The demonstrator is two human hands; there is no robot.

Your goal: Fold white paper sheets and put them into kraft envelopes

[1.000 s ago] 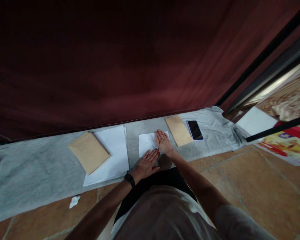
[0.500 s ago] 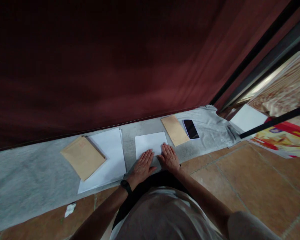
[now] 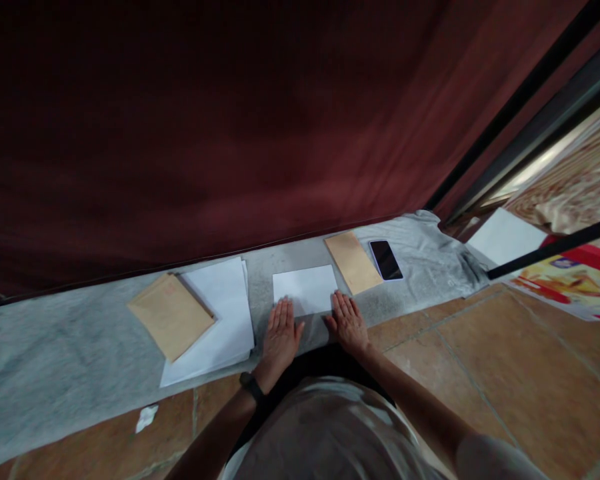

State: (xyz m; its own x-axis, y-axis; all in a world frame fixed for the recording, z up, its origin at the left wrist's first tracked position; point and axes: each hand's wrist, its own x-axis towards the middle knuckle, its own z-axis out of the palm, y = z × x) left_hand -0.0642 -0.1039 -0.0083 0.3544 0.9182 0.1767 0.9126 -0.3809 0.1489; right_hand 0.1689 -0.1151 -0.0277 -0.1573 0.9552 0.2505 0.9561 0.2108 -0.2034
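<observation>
A white sheet of paper [image 3: 305,287], seemingly folded, lies flat on the grey cloth in front of me. My left hand [image 3: 281,333] rests open with its fingertips on the sheet's near left corner. At the near right corner my right hand [image 3: 349,325] lies flat too, fingers stretched out. Beyond the right hand is a brown envelope [image 3: 354,263], with a dark-screened phone [image 3: 386,260] beside it. To the left, a stack of brown envelopes [image 3: 173,317] lies partly on larger white sheets [image 3: 230,313].
The grey cloth [image 3: 70,367] covers a long narrow surface against a dark red curtain [image 3: 260,147]. Tiled floor [image 3: 480,353] runs along the near side. A crumpled white scrap [image 3: 147,418] lies there. At right are a black bar [image 3: 555,250] and a red-yellow package [image 3: 575,277].
My left hand has slid left along the sheet's near edge, to its corner. The right hand has shifted slightly right, to the other corner. The whole view has shifted a little.
</observation>
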